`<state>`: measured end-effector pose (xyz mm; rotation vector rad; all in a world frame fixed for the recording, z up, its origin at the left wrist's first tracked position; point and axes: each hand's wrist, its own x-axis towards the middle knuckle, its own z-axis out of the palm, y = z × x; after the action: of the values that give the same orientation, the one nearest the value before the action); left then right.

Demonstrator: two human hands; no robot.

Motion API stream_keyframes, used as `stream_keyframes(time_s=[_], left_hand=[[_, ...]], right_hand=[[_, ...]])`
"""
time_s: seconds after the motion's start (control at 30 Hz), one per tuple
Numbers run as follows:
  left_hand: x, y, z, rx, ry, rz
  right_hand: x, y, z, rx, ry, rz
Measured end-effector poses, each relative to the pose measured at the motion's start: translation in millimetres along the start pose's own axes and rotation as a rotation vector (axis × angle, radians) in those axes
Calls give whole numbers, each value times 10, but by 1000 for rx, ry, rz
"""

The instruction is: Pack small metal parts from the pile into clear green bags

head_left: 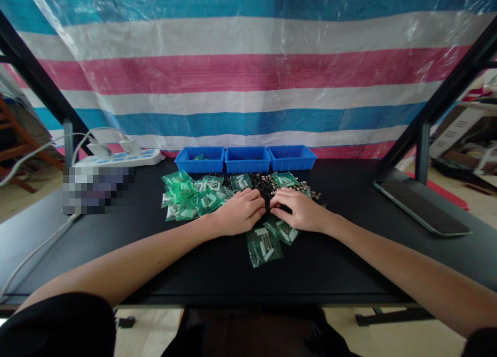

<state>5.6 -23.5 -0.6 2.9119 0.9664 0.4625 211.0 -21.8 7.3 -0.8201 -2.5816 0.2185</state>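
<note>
My left hand [243, 212] is closed, its fingers curled together at the near edge of a pile of small dark parts [264, 183]. Almost touching it, my right hand [298, 209] has thumb and forefinger bent into a pinch. Anything in either set of fingertips is too small or hidden to name. Just below the hands lie a green plastic packet [265, 245] of white plugs and screws and a second packet [286, 231], partly under my right hand. A heap of similar green packets [190, 196] spreads left of my left hand. Loose metal bits [308, 188] lie beyond my right hand.
Three blue bins [247, 160] stand in a row behind the pile; the left one holds a green packet. A white power strip [120, 159] with plugs and cables sits back left. A phone [421, 206] lies at right on the black table [334, 274]. Striped sheeting hangs behind.
</note>
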Motion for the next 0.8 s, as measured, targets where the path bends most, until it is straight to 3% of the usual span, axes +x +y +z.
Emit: stream_keyframes(time_s=[0.8], left_hand=[[-1,12,-7,10,-5,-9]], right_hand=[[6,10,6,-21,8,-36]])
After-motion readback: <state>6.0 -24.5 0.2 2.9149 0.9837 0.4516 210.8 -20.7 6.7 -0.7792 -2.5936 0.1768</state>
